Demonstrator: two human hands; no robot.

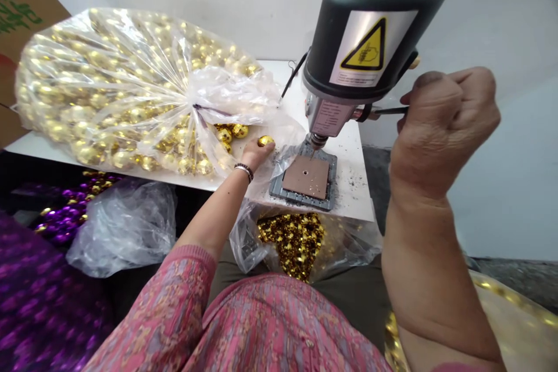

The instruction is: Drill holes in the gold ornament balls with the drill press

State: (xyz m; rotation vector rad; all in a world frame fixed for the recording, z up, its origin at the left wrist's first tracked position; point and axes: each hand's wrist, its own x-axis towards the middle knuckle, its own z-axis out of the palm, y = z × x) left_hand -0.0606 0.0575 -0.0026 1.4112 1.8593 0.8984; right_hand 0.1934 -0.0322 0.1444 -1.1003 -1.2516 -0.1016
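Observation:
My left hand [256, 153] is closed around a shiny gold faceted ball [265, 140], beside the mouth of a big clear plastic bag [108, 93] filled with such balls. My right hand [444, 122] is raised on the right, its fingers wrapped round the feed lever [390, 111] of a bench drill press [375, 29]. Under the drill bit lies a brown square plate [306, 175] with a small hole, on the grey drill base [331, 186]. No ball rests on that plate.
The white table [353, 186] has dark shavings around the drill base. Below its front edge hangs an open plastic bag of gold balls [292, 238]. Purple and gold balls [65, 215] and a crumpled clear bag [126, 226] are at the lower left. A cardboard box [26, 23] stands behind.

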